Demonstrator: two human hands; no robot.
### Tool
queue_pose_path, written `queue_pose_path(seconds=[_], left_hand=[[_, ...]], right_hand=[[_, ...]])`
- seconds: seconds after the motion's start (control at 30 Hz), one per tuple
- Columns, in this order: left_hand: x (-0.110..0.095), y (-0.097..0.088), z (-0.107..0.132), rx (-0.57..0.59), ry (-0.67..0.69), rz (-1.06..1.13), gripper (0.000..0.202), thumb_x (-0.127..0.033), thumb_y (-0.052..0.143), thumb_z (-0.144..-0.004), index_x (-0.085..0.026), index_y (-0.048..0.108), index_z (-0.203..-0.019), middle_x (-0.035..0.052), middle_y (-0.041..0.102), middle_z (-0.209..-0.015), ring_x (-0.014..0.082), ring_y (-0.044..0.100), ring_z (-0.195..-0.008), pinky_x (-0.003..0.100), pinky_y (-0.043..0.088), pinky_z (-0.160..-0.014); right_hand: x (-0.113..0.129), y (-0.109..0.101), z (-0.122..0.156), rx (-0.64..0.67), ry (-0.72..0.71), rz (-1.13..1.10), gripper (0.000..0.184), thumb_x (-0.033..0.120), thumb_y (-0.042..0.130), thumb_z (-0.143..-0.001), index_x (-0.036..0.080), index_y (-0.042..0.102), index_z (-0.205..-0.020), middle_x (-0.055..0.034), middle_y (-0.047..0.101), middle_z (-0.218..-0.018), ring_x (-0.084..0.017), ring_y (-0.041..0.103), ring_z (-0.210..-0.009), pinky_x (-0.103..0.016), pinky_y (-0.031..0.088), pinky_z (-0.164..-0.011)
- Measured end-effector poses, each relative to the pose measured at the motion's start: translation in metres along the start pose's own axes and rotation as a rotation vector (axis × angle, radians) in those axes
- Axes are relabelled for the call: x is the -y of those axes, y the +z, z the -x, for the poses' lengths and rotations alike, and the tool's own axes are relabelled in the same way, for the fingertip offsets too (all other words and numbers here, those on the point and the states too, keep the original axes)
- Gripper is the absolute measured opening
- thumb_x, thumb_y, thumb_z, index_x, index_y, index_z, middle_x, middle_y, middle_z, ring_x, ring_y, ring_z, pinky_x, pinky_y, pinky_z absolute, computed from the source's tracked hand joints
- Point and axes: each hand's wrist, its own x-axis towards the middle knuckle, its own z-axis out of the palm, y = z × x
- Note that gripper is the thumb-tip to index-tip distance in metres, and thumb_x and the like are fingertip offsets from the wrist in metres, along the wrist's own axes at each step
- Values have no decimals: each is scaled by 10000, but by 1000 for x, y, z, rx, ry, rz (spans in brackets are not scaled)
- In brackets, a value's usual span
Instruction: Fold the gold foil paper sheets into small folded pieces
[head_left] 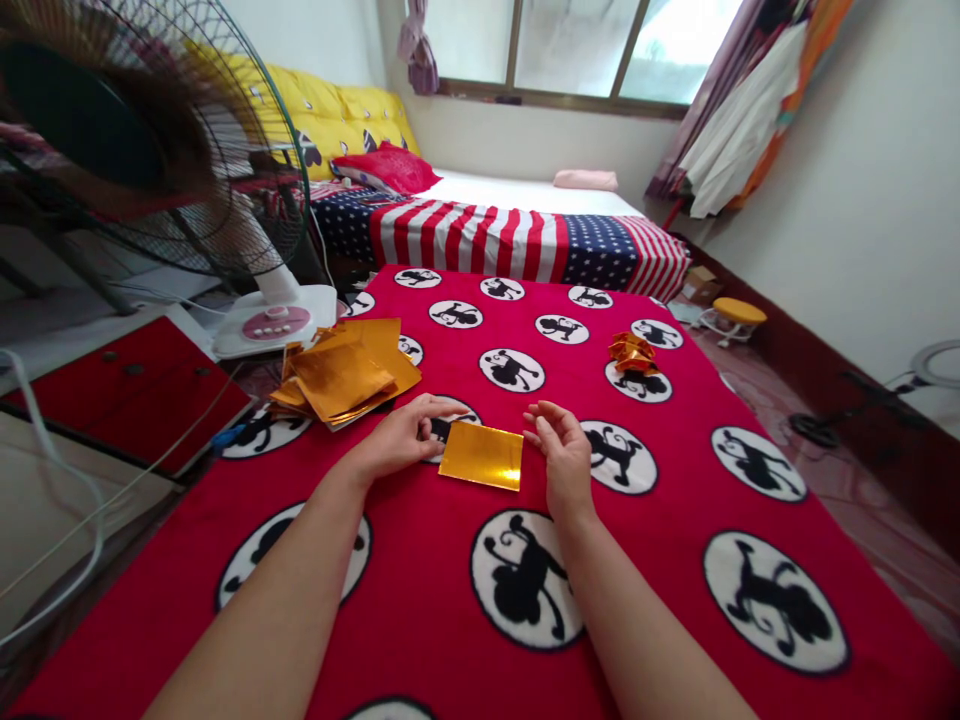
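Observation:
A square of shiny gold foil paper (481, 456) lies flat on the red cloth between my hands. My left hand (409, 432) is at the paper's upper left corner, index finger stretched out over the cloth and the other fingers curled; I cannot tell whether it touches the edge. Just off the right edge is my right hand (559, 440), its fingers loosely bent and apart, holding nothing. Left of my left hand sits an uneven stack of gold foil sheets (345, 370). Farther off to the right rests a folded gold paper piece (632, 353).
The red cloth (480, 325) has black monkey figures in white circles. A standing fan (277, 310) is close on the left, beside a red-fronted cabinet (127, 390). Beyond lies a bed with a striped cover (465, 235). A yellow stool (739, 311) stands on the right.

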Motion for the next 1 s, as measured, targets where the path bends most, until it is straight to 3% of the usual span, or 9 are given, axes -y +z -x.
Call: queue_pose_path(seconds=[0.17, 0.27, 0.43, 0.6, 0.87, 1.0], left_hand=[[-2, 6, -1, -16, 95, -18, 369, -162, 619, -760, -291, 758, -1077, 73, 623, -1165, 165, 594, -959, 252, 485, -793], [5, 13, -5, -73, 115, 2, 261, -246, 657, -789, -269, 778, -1019, 81, 645, -1150, 184, 611, -999, 269, 491, -844], [10, 20, -11, -203, 46, 177, 265, -393, 650, -803, -164, 779, -843, 65, 716, -905, 191, 637, -821, 252, 494, -717], [4, 22, -10, -308, -136, 427, 348, -484, 693, -729, -141, 729, -783, 10, 677, -679, 140, 578, -591, 211, 425, -541], [1, 24, -11, -372, -173, 547, 407, -513, 734, -685, -132, 715, -825, 5, 662, -658, 113, 544, -531, 193, 373, -453], [-1, 25, -12, -461, -169, 547, 404, -516, 751, -658, -128, 691, -753, -5, 639, -606, 86, 499, -466, 183, 335, -413]], right_hand=[[-1, 1, 0, 9, 1, 31, 329, 368, 685, -762, 185, 610, -1025, -75, 670, -1053, -214, 656, -981, -353, 533, -809], [-3, 1, -1, 14, -6, 27, 329, 375, 684, -773, 181, 612, -1028, -78, 666, -1058, -211, 652, -981, -349, 534, -805], [-4, -1, -2, 2, 4, -17, 346, 415, 671, -794, 180, 621, -1043, -81, 666, -1062, -203, 657, -972, -324, 545, -766], [-2, -1, -1, 35, 5, 10, 342, 427, 657, -811, 185, 624, -1050, -80, 685, -1048, -188, 675, -903, -316, 544, -744], [2, 5, 3, 150, -48, 66, 348, 331, 702, -755, 205, 606, -1066, -39, 698, -915, -180, 663, -848, -325, 535, -769], [3, 6, 3, 139, -39, 94, 359, 387, 682, -790, 194, 601, -1082, -28, 695, -870, -162, 664, -752, -282, 516, -667]])
